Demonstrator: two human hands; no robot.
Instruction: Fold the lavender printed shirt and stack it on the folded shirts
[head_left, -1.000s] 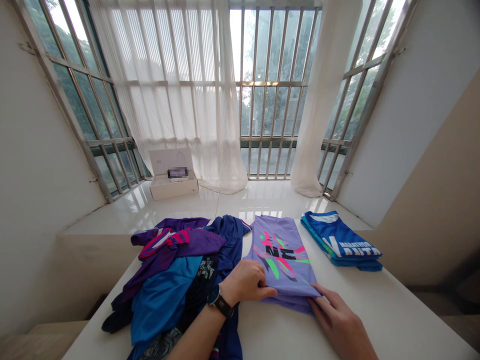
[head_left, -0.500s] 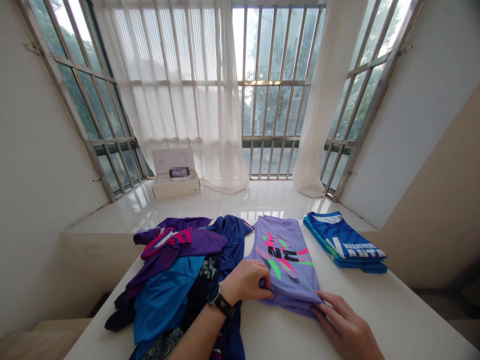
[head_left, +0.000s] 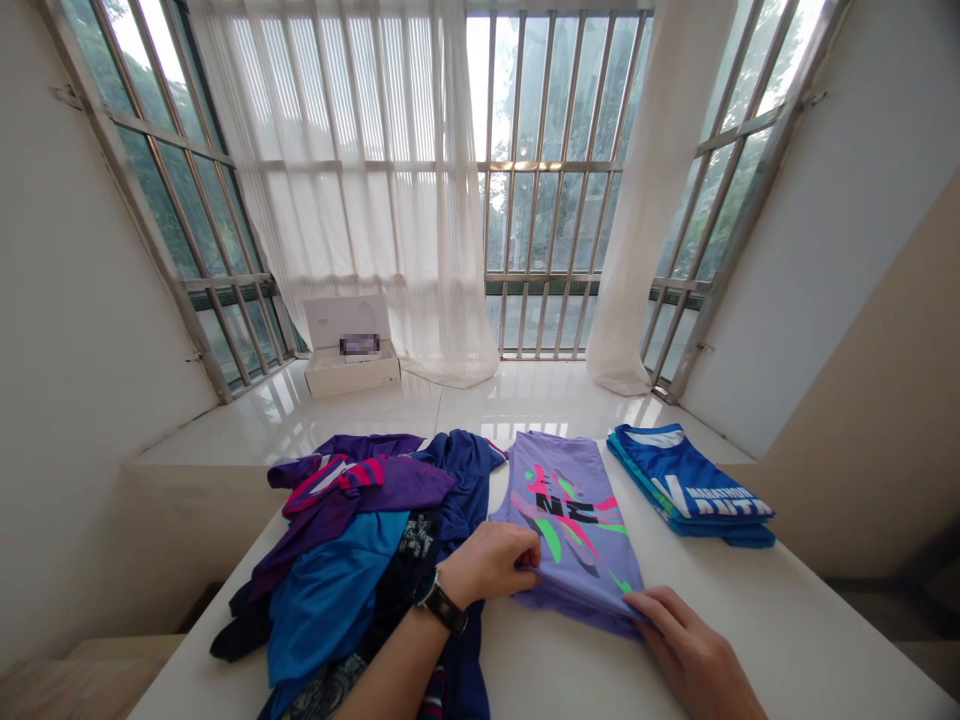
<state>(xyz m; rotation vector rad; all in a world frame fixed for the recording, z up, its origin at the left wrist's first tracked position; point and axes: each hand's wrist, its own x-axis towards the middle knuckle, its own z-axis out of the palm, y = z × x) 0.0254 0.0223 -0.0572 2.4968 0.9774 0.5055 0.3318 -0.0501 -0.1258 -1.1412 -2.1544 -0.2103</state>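
Observation:
A lavender T-shirt (head_left: 570, 500) with pink, green and black print lies partly folded on the white table (head_left: 555, 670). My left hand (head_left: 491, 562), with a dark watch (head_left: 442, 602) on its wrist, pinches the shirt's near left edge. At the near right corner, my right hand (head_left: 686, 640) grips the fabric between thumb and fingers. To the left is a loose heap of clothes, with a purple shirt (head_left: 409, 490), a bright blue garment (head_left: 330, 575) and a navy one (head_left: 469, 480). My left forearm covers part of that heap.
A neat stack of folded blue shirts (head_left: 690, 490) sits at the table's right side. On the window ledge behind stands an open white box (head_left: 352, 375). Sheer curtains (head_left: 360, 180) hang before the barred window (head_left: 555, 180).
My right hand has shifted slightly, its fingers now lying further over the top of the shirt's near right corner. The left hand stays nearly in place on the near edge.

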